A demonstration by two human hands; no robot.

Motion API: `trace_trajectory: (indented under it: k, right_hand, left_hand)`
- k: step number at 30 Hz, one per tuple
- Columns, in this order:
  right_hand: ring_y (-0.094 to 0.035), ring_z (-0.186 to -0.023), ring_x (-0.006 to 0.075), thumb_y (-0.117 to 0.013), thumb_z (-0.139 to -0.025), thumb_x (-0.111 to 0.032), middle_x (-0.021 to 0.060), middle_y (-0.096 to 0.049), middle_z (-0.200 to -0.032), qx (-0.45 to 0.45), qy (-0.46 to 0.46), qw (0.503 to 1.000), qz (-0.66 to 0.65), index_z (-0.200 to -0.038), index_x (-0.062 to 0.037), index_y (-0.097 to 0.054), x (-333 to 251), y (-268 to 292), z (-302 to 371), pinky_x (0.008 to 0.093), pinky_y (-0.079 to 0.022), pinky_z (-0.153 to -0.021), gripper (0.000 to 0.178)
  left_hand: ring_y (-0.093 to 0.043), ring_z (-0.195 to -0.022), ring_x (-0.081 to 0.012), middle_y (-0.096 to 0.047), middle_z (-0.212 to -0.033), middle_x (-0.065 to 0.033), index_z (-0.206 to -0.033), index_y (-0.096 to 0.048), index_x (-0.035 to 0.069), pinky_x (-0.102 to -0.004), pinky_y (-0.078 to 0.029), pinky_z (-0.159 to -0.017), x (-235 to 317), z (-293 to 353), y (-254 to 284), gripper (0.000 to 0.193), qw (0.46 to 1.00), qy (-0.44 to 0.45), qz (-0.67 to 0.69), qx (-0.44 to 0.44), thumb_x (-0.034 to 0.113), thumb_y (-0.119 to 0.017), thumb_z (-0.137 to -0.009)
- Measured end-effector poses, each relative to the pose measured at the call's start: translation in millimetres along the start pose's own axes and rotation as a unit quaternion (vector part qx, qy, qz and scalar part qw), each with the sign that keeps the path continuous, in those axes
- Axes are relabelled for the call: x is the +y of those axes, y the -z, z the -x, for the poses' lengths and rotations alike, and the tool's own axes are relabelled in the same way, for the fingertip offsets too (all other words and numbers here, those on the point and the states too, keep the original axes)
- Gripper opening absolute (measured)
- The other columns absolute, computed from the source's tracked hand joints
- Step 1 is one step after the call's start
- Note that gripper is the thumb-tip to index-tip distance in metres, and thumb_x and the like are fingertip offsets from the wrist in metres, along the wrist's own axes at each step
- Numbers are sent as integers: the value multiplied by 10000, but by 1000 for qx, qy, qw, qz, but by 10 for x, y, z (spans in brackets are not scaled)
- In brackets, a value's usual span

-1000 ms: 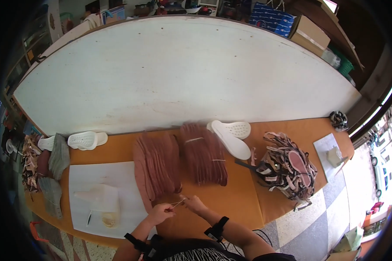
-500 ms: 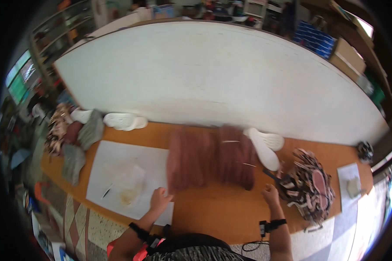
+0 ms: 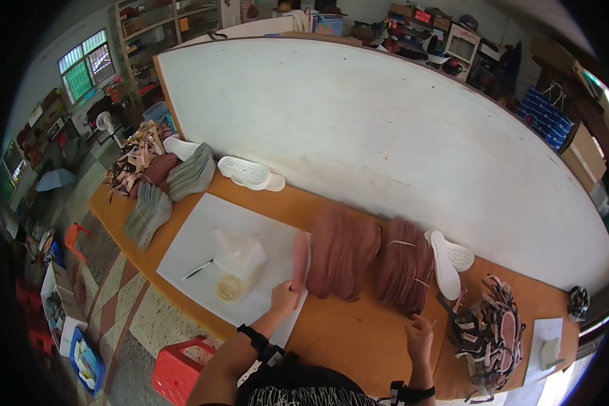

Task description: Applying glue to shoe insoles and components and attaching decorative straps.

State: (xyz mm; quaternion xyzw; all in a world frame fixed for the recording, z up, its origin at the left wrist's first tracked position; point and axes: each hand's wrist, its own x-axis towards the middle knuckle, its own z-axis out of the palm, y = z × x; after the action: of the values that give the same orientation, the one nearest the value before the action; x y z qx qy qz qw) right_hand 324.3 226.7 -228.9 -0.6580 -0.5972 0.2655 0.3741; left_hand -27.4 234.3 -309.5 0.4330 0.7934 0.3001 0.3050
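My left hand (image 3: 285, 296) is closed round the near end of a reddish-pink insole (image 3: 300, 260), which stands on edge along the right side of a white sheet (image 3: 189, 237). Just right of it, a row of reddish-brown insoles (image 3: 338, 254) leans together. Beside that row lies a bundle of brown insoles (image 3: 406, 264) tied with pale bands. My right hand (image 3: 419, 336) hovers near the bundle's close end, holding nothing, its fingers loosely bent and apart. On the sheet are a whitish plastic container (image 3: 243, 256), a yellowish round opening or ring (image 3: 229, 288) and a slim brush-like tool (image 3: 197, 269).
White shoe soles (image 3: 250, 174) and more soles (image 3: 446, 267) lie against the white partition (image 3: 358, 122). Grey insole stacks (image 3: 191, 172) and strappy uppers (image 3: 139, 159) sit far left. A pile of straps (image 3: 490, 338) is at right. A red stool (image 3: 179, 369) stands below left.
The view has swung, shifting the table right and tilting it. My left hand now grips a reddish-pink insole at the sheet's edge. My right hand's fingers have loosened.
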Motion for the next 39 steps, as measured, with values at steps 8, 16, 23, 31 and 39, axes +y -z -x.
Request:
trace_trajectory:
  k: [8,16,23,31,39]
  right_hand:
    - [-559,-882,168,-582,-809,-139,128,-543,-1040,-329,-20,888,-321,-1144,20,-429,-921,-1073,81,273,-471,-688,401]
    - [-569,-788,213,-512,-852,-131,107,-572,-921,-297,-186,785,-511,-1020,-28,-483,-1215,-1415,114,327,-489,-647,199]
    - [-562,-794,212,-484,-850,-141,90,-581,-906,-224,-264,758,-552,-1017,-57,-512,-805,-979,71,362,-478,-687,190]
    - [-548,-836,224,-494,-822,-138,65,-560,-932,-61,-279,770,-571,-1052,-96,-509,-1022,-702,442,383,-467,-719,234]
    - [-556,-841,267,-470,-824,-112,135,-550,-958,-43,-288,807,-513,-1093,-40,-454,-1619,-1240,964,412,-466,-725,279]
  left_hand:
    - [-597,-751,-226,-616,-869,-130,-1048,-576,31,-321,-469,-670,529,677,351,346,976,-197,86,-36,99,-567,-709]
    - [-539,-944,-309,-575,-975,-147,-1083,-533,83,-415,-436,-787,675,1249,946,329,947,-261,-69,-177,226,-541,-787]
    - [-538,-857,-328,-566,-912,-159,-899,-578,37,-405,-446,-758,-1417,636,1733,223,971,-74,-156,163,207,-591,-755]
    - [-492,-936,-313,-542,-885,-127,-874,-563,47,-430,-442,-738,-1738,-175,1977,224,933,-22,-287,214,223,-600,-742]
    - [-544,-832,-319,-555,-834,-138,-854,-550,51,-404,-450,-688,-2077,-89,2071,175,949,-73,-260,164,209,-551,-778]
